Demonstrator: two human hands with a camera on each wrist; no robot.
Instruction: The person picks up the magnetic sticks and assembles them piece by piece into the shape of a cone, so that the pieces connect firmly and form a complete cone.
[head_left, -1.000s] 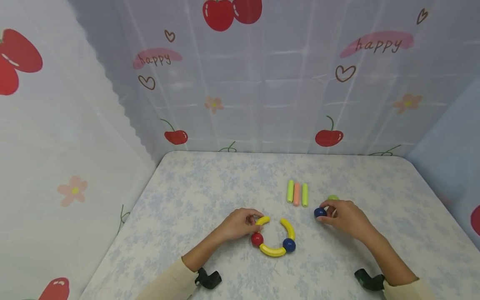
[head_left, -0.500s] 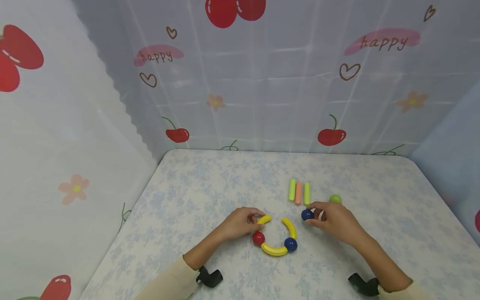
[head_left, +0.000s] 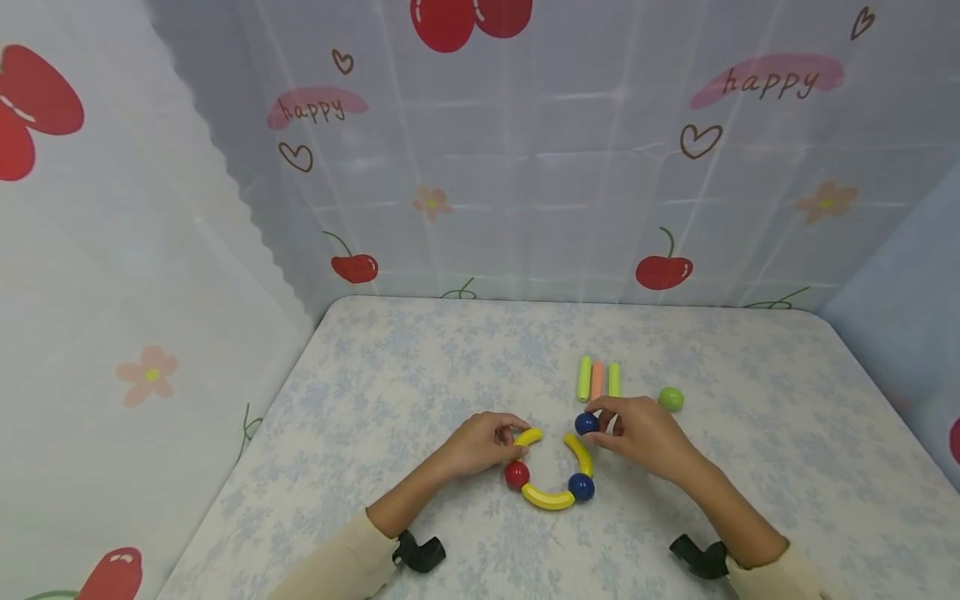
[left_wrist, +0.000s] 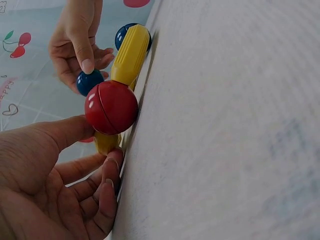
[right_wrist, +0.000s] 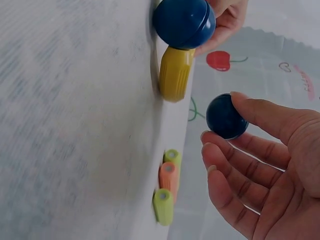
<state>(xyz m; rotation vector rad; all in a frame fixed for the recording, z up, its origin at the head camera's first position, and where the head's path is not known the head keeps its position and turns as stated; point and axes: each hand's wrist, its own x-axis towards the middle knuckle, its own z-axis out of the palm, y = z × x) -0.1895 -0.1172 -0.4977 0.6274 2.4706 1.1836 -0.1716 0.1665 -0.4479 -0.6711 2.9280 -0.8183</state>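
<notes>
On the table, yellow curved rods, a red ball (head_left: 517, 476) and a blue ball (head_left: 581, 487) are joined into a ring with a gap at the far side. My left hand (head_left: 480, 444) pinches the left yellow curved rod (head_left: 530, 437), just beyond the red ball. Between thumb and fingertips, my right hand (head_left: 645, 433) holds a second blue ball (right_wrist: 226, 116), raised off the table. That ball is near the far end of the right yellow curved rod (head_left: 580, 454), with a space between them in the right wrist view. A third yellow curved rod (head_left: 547, 498) forms the near side.
Three short straight rods lie side by side behind the right hand: a light green rod (head_left: 584, 379), an orange rod (head_left: 597, 377) and another light green rod (head_left: 615, 378). A green ball (head_left: 671, 399) sits to their right. A patterned curtain (head_left: 510, 167) hangs behind the table.
My right hand has moved left with the blue ball, from near the green ball to the ring's gap, uncovering the green ball. My left hand keeps its place on the yellow curved rod.
</notes>
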